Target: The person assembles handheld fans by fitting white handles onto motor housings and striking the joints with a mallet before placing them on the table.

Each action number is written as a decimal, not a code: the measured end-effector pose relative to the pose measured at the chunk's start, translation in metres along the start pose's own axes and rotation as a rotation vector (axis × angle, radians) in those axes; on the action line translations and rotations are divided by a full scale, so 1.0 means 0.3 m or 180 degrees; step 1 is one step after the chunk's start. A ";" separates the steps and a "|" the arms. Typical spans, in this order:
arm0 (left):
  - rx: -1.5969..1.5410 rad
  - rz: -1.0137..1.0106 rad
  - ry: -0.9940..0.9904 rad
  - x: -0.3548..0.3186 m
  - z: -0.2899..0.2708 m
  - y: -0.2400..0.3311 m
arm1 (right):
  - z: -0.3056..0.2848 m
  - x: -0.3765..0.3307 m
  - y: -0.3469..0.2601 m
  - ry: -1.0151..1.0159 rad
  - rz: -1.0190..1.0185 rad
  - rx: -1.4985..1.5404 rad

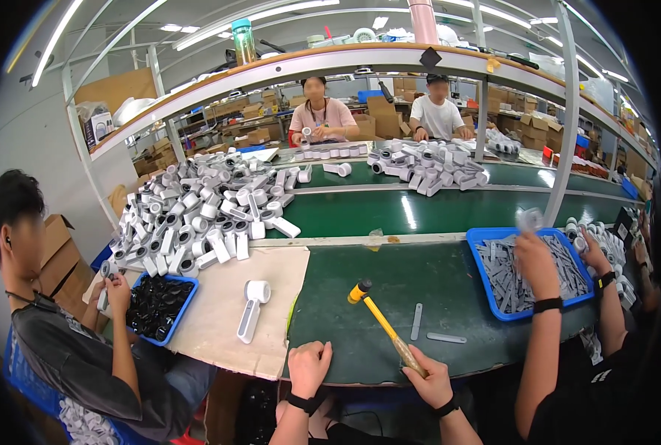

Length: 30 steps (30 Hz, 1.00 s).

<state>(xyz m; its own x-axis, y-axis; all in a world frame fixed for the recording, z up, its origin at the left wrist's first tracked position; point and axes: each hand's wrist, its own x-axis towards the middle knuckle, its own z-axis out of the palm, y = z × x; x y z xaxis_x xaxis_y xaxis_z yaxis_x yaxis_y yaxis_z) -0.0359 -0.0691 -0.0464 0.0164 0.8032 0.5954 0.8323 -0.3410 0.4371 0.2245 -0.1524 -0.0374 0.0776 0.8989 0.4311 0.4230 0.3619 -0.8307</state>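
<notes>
My right hand (430, 383) is wrapped round the lower handle of a hammer (382, 320) with a yellow shaft and a black-and-yellow head. The hammer slants up and left over the green table. Resting at the table's front edge, my left hand (310, 366) is curled closed, with nothing seen in it. Right of the hammer lie two slim grey strips, one upright grey strip (417, 321) and one crosswise grey strip (446, 337). A white handheld device (252, 311) with a round head and long handle lies on the cardboard sheet (208, 304), left of my left hand.
A large pile of similar white devices (197, 211) stands at the back left. Blue trays hold black parts (157, 305) and grey strips (523, 278). At right, a person's hand (536, 261) lifts a blurred part over the strips. Another person (63, 326) works at left; two sit opposite.
</notes>
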 end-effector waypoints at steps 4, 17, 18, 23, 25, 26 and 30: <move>0.0018 0.0018 -0.0008 0.002 -0.001 -0.005 | 0.004 0.002 -0.005 -0.0019 0.0047 0.0091; -0.0009 -0.0021 -0.0443 0.032 -0.007 0.029 | -0.022 -0.029 0.024 -0.0009 0.0702 0.0628; -0.0222 -0.0223 -0.0752 0.051 -0.031 0.083 | -0.027 -0.042 0.032 0.0080 0.0736 0.0647; -0.0933 0.0400 -0.1599 0.170 -0.036 0.355 | -0.083 -0.125 -0.011 0.0311 0.0248 0.0934; -0.1151 0.0879 -0.1736 0.192 0.047 0.435 | -0.150 -0.140 -0.063 0.0404 -0.0087 0.0684; -0.1278 0.1218 -0.1652 0.193 0.115 0.450 | -0.173 -0.145 -0.065 0.0524 -0.0348 0.0597; -0.0873 0.1856 -0.1461 0.216 0.338 0.648 | -0.283 -0.209 -0.080 0.0768 -0.0414 0.0514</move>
<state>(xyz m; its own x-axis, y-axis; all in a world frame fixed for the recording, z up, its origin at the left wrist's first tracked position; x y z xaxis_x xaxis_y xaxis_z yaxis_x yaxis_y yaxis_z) 0.1832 -0.0338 0.0088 0.6845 0.5588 0.4681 0.4538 -0.8292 0.3263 0.2861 -0.2384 -0.0147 0.2524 0.7650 0.5925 0.2961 0.5219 -0.8000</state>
